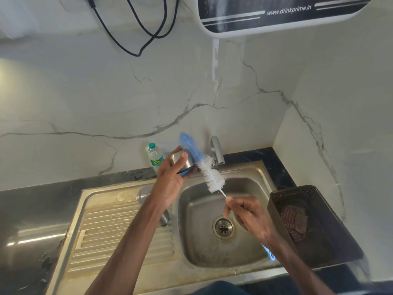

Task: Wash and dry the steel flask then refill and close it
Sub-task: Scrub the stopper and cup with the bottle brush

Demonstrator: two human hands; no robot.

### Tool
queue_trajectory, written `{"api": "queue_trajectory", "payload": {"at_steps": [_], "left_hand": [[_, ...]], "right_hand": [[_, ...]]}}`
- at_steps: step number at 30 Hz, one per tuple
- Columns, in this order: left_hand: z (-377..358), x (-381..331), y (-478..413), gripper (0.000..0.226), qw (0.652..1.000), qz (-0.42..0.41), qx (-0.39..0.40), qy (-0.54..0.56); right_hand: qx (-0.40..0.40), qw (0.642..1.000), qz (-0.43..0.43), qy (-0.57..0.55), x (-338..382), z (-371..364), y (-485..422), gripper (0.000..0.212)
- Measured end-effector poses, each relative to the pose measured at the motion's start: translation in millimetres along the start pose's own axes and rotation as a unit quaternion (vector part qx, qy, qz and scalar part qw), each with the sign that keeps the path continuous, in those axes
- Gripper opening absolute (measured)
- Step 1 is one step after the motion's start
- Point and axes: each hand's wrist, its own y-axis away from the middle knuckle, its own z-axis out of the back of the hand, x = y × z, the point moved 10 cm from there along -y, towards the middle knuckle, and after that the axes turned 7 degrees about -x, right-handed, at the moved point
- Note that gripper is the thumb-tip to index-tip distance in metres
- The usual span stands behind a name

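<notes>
Left hand raised over the back edge of the sink, fingers and thumb curled round a small steel cap with a dark and blue rim. Right hand lower, over the basin, pinching the thin wire stem of a bottle brush. The brush slants up and left, white bristles low, blue bristles at the tip, running just beside the cap; contact unclear. Steel flask lies on its side on the ribbed drainboard, mostly hidden behind the left forearm. Drain below the right hand. Tap behind the brush. Plastic water bottle upright on the dark desk by the wall. Dark basket right of the sink holds a checked cloth.
</notes>
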Motion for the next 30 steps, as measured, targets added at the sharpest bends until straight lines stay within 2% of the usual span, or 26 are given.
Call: {"api": "queue_trajectory", "payload": {"at_steps": [3,7,8,11,12,13,16,18,21,24,30], "left_hand": [[-9,8,4,0.069,1.0,0.016,0.011,0.004],[-15,2,6,0.05,0.999,0.01,0.029,-0.009],[-12,-2,6,0.055,1.0,0.007,0.025,-0.014],[16,-7,1,0.096,0.999,0.003,-0.045,0.003],[24,-6,0,0.102,0.998,0.001,-0.059,0.018],[29,-5,-1,0.096,0.997,-0.003,-0.067,0.029],[24,0,1,0.045,0.998,-0.008,-0.052,0.042],[15,7,3,0.033,0.997,0.003,-0.036,0.066],[7,15,1,0.042,0.995,0.026,-0.025,0.091],[2,9,0,0.059,0.999,0.018,-0.017,0.039],[2,8,2,0.047,0.997,0.032,0.003,0.074]], "right_hand": [[0.002,1.0,0.01,-0.004,18,-10,-11,0.045],[0.005,1.0,0.024,-0.004,26,-18,-19,0.045],[0.006,1.0,0.02,-0.005,20,-16,-18,0.046],[0.002,1.0,-0.003,0.004,-3,-7,-9,0.047],[0.002,1.0,-0.007,0.008,-8,-5,-6,0.047],[0.002,1.0,-0.008,0.01,-10,-4,-5,0.047],[-0.005,1.0,-0.007,0.015,-1,-4,-10,0.047],[-0.005,1.0,0.007,0.026,12,-8,-17,0.046],[-0.001,0.999,0.018,0.031,20,-15,-21,0.046],[0.004,1.0,0.008,0.026,8,-16,-14,0.047],[0.012,0.999,-0.021,0.022,-13,-10,1,0.048]]}}
